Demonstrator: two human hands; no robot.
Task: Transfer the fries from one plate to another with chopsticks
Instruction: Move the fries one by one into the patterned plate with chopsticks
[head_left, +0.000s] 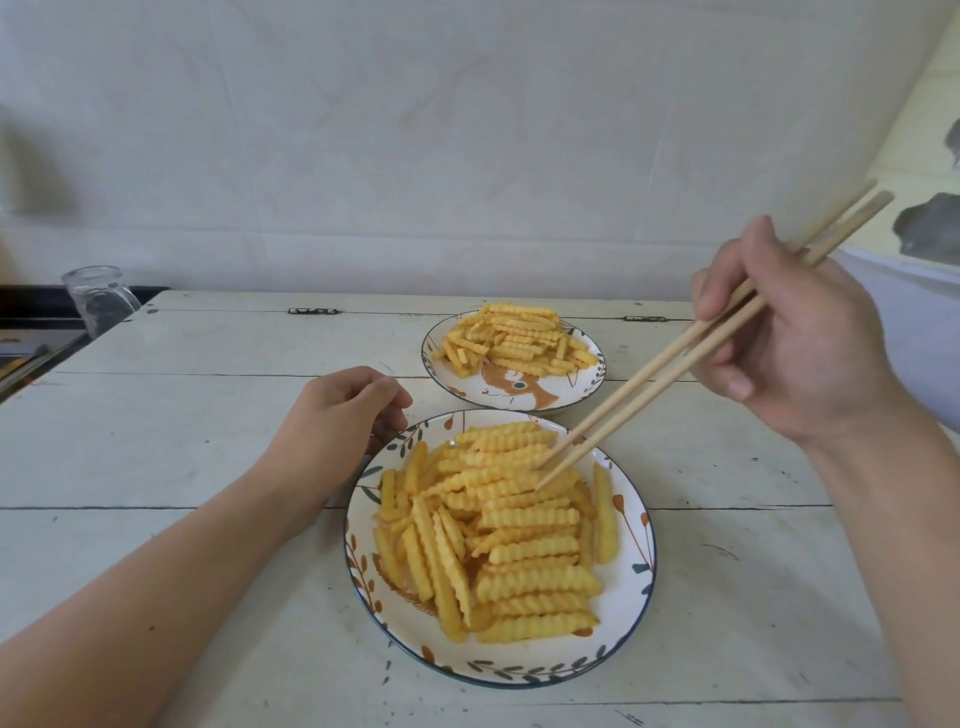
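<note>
Forearms over white plank table (208, 364) — pale wall (415, 130).

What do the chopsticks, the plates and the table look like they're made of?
Chopsticks: pale, matte, probably bamboo or wood. Near plate and far plate: glossy white with painted patterns, likely glazed ceramic. Table: white-painted wooden planks, scuffed, with visible seams.
</note>
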